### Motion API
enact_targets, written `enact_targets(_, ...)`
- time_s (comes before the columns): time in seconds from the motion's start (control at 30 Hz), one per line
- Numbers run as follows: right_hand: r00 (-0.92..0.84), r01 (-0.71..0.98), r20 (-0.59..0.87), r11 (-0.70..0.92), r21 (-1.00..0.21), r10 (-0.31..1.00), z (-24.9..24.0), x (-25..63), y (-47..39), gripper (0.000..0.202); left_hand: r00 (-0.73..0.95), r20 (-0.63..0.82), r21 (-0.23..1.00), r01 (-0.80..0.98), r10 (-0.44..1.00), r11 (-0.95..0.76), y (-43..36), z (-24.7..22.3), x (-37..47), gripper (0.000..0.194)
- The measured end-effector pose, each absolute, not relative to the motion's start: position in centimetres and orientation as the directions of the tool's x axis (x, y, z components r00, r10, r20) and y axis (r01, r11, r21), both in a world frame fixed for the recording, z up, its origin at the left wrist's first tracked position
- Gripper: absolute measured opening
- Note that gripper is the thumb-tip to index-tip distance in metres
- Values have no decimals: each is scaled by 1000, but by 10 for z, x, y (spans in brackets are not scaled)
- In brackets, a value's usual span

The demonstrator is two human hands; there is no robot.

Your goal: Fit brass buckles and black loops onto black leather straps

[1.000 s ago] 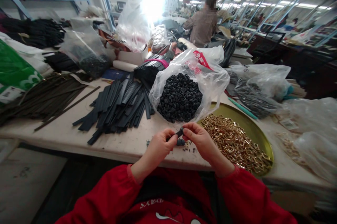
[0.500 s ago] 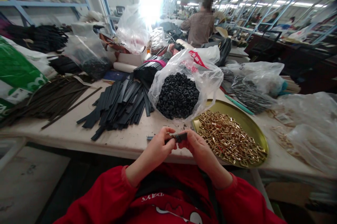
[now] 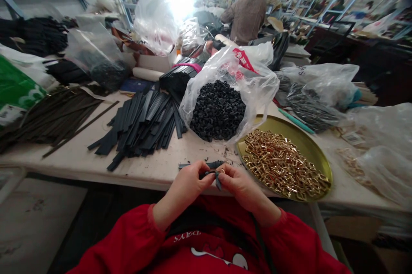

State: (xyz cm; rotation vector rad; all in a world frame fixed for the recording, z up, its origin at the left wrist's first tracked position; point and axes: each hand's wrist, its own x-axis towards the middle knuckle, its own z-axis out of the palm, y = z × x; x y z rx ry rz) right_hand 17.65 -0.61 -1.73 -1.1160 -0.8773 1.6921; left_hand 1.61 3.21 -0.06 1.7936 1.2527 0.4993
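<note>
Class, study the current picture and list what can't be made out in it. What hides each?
All in the head view:
- Most of the dark strip: covered by the left hand and right hand.
- The dish's centre: under the gold-coloured pieces.
- The rest of the green bag: cut off by the left edge.
- Print on the white label: too small and blurred.

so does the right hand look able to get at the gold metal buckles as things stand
Probably yes: the right hand is close to the round olive-gold tray and nothing covers the buckles, though its fingers are pinching a dark strip
</note>
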Motion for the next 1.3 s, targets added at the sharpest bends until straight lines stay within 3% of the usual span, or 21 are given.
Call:
enact_targets(0.13,10,-69,-235,-234,-970,972,-23,176,1,31,479,-282,943,300,831,147,33,-3,16,19)
enact_targets(0.27,214,192,-103,-145,-971,971,-28,175,6,20,508,-410,909,157,758,386,36,-3,17,25)
enact_targets(0.43,-47,421,-41,-18,-907,998,-25,183,3,6,530,-510,822,67,678,566,38,-9,17,31)
enact_targets(0.63,-198,444,-38,55,-894,980,-21,189,-9,11,587,-532,781,60,611,622,32,-18,20,26)
enact_targets(0.73,-158,418,-33,36,-908,987,-26,186,-15,16,616,-500,820,108,609,563,32,-16,18,27)
enact_targets(0.9,-107,452,-18,33,-891,994,-33,179,-21,20,665,-551,832,389,504,397,35,-6,11,21)
enact_targets(1.1,-102,379,31,68,-923,994,-25,169,-29,22,689,-477,879,392,546,272,27,5,13,29)
enact_targets(1.2,-61,398,26,48,-916,998,-23,170,-16,26,702,-378,881,473,604,2,38,9,10,33)
enact_targets(1.3,-50,630,97,107,-769,994,-31,173,11,26,572,-180,637,687,800,-349,71,9,-2,35)
